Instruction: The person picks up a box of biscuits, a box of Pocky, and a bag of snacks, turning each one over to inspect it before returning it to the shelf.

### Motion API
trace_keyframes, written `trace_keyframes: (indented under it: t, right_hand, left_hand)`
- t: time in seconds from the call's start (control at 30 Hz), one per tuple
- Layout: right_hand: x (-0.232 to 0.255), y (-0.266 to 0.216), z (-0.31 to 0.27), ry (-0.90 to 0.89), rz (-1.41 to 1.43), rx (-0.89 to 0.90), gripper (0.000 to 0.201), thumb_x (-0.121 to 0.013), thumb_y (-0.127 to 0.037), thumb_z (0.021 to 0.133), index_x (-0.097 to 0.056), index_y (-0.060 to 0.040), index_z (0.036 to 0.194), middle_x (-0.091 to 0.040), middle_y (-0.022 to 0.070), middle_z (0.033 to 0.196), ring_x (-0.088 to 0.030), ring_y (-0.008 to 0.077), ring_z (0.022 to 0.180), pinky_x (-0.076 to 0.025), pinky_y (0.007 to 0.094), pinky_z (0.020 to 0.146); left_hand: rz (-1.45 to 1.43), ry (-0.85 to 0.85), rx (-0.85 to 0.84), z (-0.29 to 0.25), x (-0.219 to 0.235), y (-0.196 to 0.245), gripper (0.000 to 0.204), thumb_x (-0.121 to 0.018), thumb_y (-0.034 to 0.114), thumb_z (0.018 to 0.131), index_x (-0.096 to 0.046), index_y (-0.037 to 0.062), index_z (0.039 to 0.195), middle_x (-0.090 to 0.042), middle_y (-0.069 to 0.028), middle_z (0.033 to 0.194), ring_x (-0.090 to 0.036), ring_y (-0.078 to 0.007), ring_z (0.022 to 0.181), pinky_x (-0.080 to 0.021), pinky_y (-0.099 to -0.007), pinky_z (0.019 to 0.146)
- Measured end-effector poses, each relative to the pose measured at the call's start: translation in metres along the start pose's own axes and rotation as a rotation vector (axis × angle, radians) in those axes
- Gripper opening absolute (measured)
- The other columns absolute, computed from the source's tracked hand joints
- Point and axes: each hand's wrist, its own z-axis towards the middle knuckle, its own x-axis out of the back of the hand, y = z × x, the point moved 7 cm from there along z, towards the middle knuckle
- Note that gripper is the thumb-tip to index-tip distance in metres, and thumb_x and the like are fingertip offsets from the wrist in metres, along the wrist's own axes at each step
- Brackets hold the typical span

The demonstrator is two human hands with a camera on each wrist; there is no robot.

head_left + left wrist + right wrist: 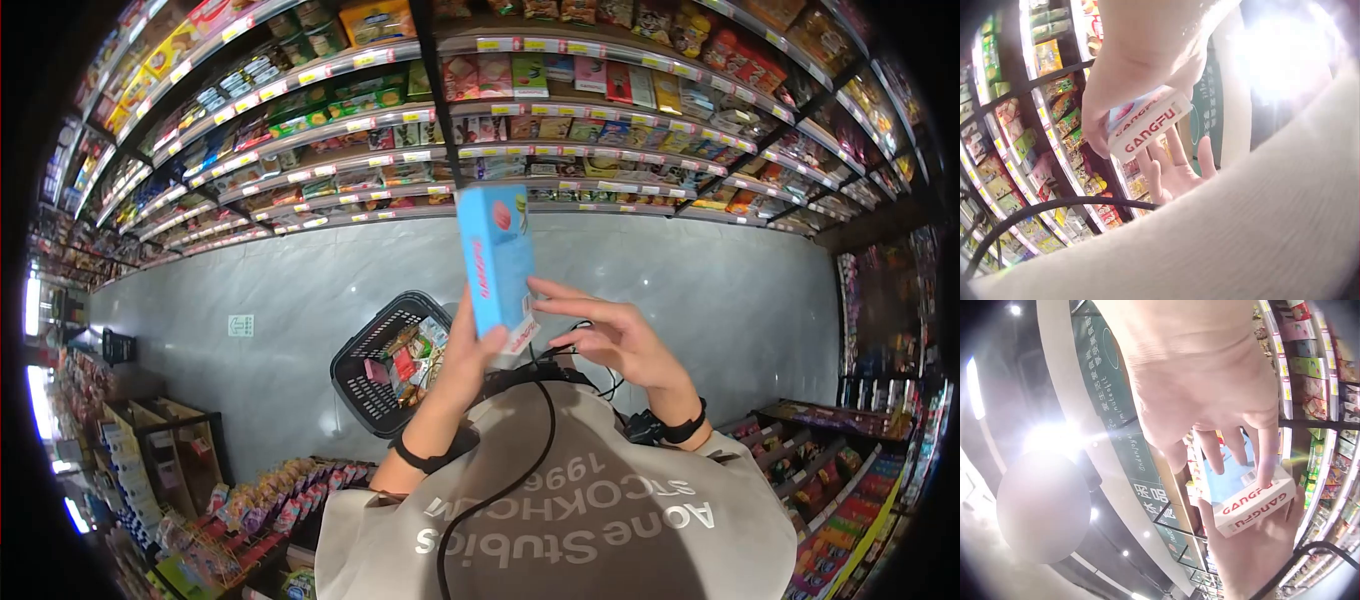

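The work in hand seems to be steadying a blue box so that its faces can be looked over, and it is best done lightly: support near the white end marked GANGFU, enough pressure to stop it slipping, not so much that the sides dent – it looks like thin card. Turning it by the edges would leave the print and the small barcode patch uncovered. The black cable, to the right of the basket, runs close by and could snag a turning wrist.

The box is held up to the right of the basket, well apart from it. The left hand grips its lower part, fingers and thumb on opposite sides. The right hand, farther right of the basket, is spread loosely with no hold on anything; its fingertips reach over the blue face – whether they touch, I cannot tell. Mixed packets lie inside the basket, and stocked shelves stand beyond it.
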Motion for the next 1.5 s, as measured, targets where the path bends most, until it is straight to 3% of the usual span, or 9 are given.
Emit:
trace_keyframes:
  t: [0.1,0.33,0.53,0.73,0.83,1.13,1.23,1.3,1.5]
  right_hand:
    - [-0.011,-0.012,0.001,-0.086,-0.204,0.078,0.053,-0.073,-0.010,0.086,-0.060,-0.0083,0.138,-0.046,0.0136,0.153,-0.047,0.0314,0.139,-0.042,0.0443,0.110]
    - [-0.036,-0.019,-0.002,-0.168,-0.366,0.164,0.056,-0.078,-0.007,0.079,-0.064,-0.0079,0.133,-0.050,0.0155,0.150,-0.049,0.0346,0.137,-0.039,0.0463,0.111]
    - [-0.037,-0.022,-0.006,-0.163,-0.352,0.181,0.056,-0.079,-0.005,0.077,-0.064,-0.0056,0.132,-0.054,0.0155,0.146,-0.052,0.0353,0.133,-0.041,0.0465,0.110]
    - [-0.041,-0.018,-0.008,-0.159,-0.332,0.247,0.053,-0.078,-0.002,0.077,-0.065,-0.0022,0.129,-0.060,0.0152,0.139,-0.053,0.0351,0.132,-0.041,0.0468,0.110]
    - [-0.041,-0.017,-0.010,-0.162,-0.320,0.236,0.052,-0.077,-0.002,0.077,-0.066,-0.0018,0.128,-0.061,0.0152,0.139,-0.053,0.0348,0.132,-0.041,0.0469,0.111]
    - [-0.042,-0.010,-0.006,-0.173,-0.330,0.251,0.053,-0.075,-0.002,0.079,-0.063,-0.0020,0.131,-0.061,0.0153,0.139,-0.052,0.0337,0.134,-0.041,0.0457,0.111]
    - [-0.037,0.001,-0.007,-0.084,-0.213,0.092,0.057,-0.072,-0.003,0.083,-0.057,-0.0035,0.139,-0.059,0.0144,0.141,-0.052,0.0300,0.134,-0.042,0.0439,0.110]
    - [-0.034,0.013,-0.004,0.013,-0.120,-0.004,0.066,-0.068,-0.006,0.088,-0.043,-0.0018,0.149,-0.054,0.0147,0.146,-0.052,0.0269,0.134,-0.046,0.0399,0.106]
    - [-0.036,0.021,0.004,0.021,-0.104,-0.059,0.065,-0.069,-0.007,0.091,-0.042,-0.0049,0.151,-0.043,0.0129,0.155,-0.053,0.0273,0.132,-0.048,0.0383,0.102]
  left_hand:
    - [-0.368,0.039,0.125,-0.002,0.022,-0.011,0.088,-0.039,0.068,0.096,-0.027,0.0044,0.155,-0.040,-0.0246,0.152,-0.046,-0.0373,0.137,-0.041,-0.0504,0.111]
    - [-0.570,-0.081,-0.063,-0.004,0.018,0.023,0.097,-0.039,0.075,0.091,-0.023,0.0055,0.157,-0.038,-0.0342,0.149,-0.057,-0.0482,0.118,-0.049,-0.0565,0.100]
    - [-0.612,-0.123,-0.100,-0.012,0.014,0.021,0.103,-0.045,0.076,0.088,-0.024,0.0014,0.156,-0.039,-0.0316,0.150,-0.058,-0.0459,0.121,-0.046,-0.0545,0.105]
    - [-0.412,-0.135,-0.174,-0.026,0.017,0.017,0.107,-0.042,0.082,0.084,-0.024,0.0046,0.156,-0.037,-0.0341,0.150,-0.060,-0.0454,0.117,-0.050,-0.0545,0.100]
    - [-0.446,-0.061,-0.157,-0.032,0.025,0.005,0.110,-0.042,0.083,0.083,-0.024,0.0046,0.157,-0.036,-0.0340,0.151,-0.060,-0.0449,0.117,-0.049,-0.0546,0.100]
    - [-0.424,-0.060,-0.069,-0.050,0.038,-0.009,0.109,-0.046,0.080,0.083,-0.023,0.0044,0.157,-0.032,-0.0316,0.154,-0.049,-0.0434,0.133,-0.037,-0.0550,0.112]
    - [-0.368,-0.152,-0.081,-0.053,0.036,-0.003,0.100,-0.055,0.065,0.089,-0.020,0.0004,0.156,-0.037,-0.0213,0.154,-0.042,-0.0341,0.141,-0.033,-0.0489,0.116]
    - [-0.191,-0.094,-0.060,-0.048,0.043,-0.007,0.097,-0.057,0.059,0.089,-0.018,-0.0006,0.156,-0.038,-0.0203,0.153,-0.042,-0.0323,0.140,-0.034,-0.0466,0.115]
    - [0.148,0.004,-0.123,-0.037,0.023,0.019,0.089,-0.059,0.049,0.091,-0.020,-0.0009,0.154,-0.044,-0.0162,0.141,-0.045,-0.0237,0.127,-0.035,-0.0383,0.109]
